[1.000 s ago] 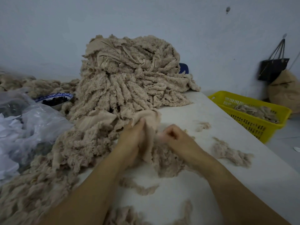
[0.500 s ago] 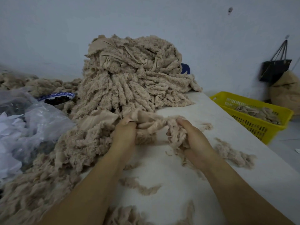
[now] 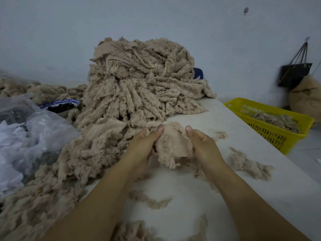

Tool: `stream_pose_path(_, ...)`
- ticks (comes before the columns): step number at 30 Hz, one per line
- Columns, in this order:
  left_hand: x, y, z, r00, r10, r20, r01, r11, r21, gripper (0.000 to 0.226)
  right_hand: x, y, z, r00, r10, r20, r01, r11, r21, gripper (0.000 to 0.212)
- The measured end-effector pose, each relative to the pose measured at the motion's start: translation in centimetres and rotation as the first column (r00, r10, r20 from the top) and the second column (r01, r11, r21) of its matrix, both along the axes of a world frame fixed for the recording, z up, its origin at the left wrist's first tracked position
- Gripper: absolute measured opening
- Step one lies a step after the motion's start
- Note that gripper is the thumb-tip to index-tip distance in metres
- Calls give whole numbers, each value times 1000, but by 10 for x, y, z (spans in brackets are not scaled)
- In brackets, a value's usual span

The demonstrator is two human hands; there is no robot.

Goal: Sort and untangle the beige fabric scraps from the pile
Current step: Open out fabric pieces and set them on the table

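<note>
A tall pile of beige fabric scraps point(image 3: 139, 80) rises at the back middle of the white table point(image 3: 199, 188) and spills down toward the left front. Just in front of the pile I hold one beige scrap point(image 3: 173, 145) spread between both hands, its smooth side facing me. My left hand point(image 3: 144, 141) pinches its left edge with thumb on top. My right hand point(image 3: 203, 143) pinches its right edge the same way. The scrap's lower fringe hangs down to the table.
Loose beige tufts point(image 3: 246, 164) lie on the table right of my hands and near the front. A yellow basket point(image 3: 278, 133) with scraps stands off the table's right edge. Clear plastic bags point(image 3: 26, 136) and a blue-rimmed bowl point(image 3: 60, 106) sit left.
The bunched scrap that my hands gripped has been pulled open and now hangs flat between them. Both hands shifted slightly toward me and apart.
</note>
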State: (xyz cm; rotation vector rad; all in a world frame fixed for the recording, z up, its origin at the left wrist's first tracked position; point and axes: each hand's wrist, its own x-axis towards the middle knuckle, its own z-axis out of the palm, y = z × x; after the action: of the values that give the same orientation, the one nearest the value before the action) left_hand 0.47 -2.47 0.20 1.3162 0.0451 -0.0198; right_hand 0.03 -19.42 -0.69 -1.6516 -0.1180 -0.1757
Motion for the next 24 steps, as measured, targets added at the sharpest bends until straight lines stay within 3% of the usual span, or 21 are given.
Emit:
stream_pose_path(2,-1,1,4,1000,-20,9,20,1000,-22,35,-2,-2,1,997,66,44,-68,996,56,46)
stream_pose_path(5,-4,0,5,998,-50,41,50,999,2,33,-3,0,-2,952,304,-35,-298,948,109,54)
stream_pose_path(6,-4,0,5,995,-81,52,82,997,-7,38,-5,3,-5,933,357,-52,-352,932,87,44)
stream_pose_path(8,-7,-2,4,987,-147,59,147,989,6,54,-6,7,-11,936,348,-59,-350,936,-34,18)
stream_pose_path(10,-7,0,2,987,-148,66,143,987,80,56,-4,6,-9,956,288,-62,-289,957,-24,17)
stream_pose_path(11,-6,1,2,991,-101,82,91,988,125,47,-1,2,-6,969,243,-50,-238,967,93,24)
stream_pose_path(12,-2,3,1,995,-19,101,1,985,173,38,4,-4,0,982,182,-56,-156,938,311,31)
stream_pose_path(14,6,13,-4,969,211,131,-241,925,292,25,14,-23,9,995,92,-30,-40,673,739,33)
stream_pose_path(15,10,19,-8,942,293,164,-333,870,362,20,18,-28,9,998,54,-41,2,575,818,41)
stream_pose_path(16,14,26,-11,920,330,211,-391,814,431,18,18,-29,6,995,62,-81,32,566,823,56)
stream_pose_path(17,17,32,-13,910,327,257,-415,750,515,20,18,-27,1,988,72,-135,61,624,779,64)
stream_pose_path(19,22,39,-19,933,242,267,-361,631,686,32,20,-17,-10,977,48,-207,92,782,617,52)
stream_pose_path(21,27,40,-27,977,116,179,-213,483,849,38,18,-6,-14,985,4,-173,66,914,400,35)
stream_pose_path(23,25,36,-31,994,34,106,-112,301,947,36,15,2,-16,994,-19,-108,38,985,169,28)
stream_pose_path(24,25,33,-32,994,19,108,-109,277,955,31,13,2,-18,997,-16,-75,20,998,51,25)
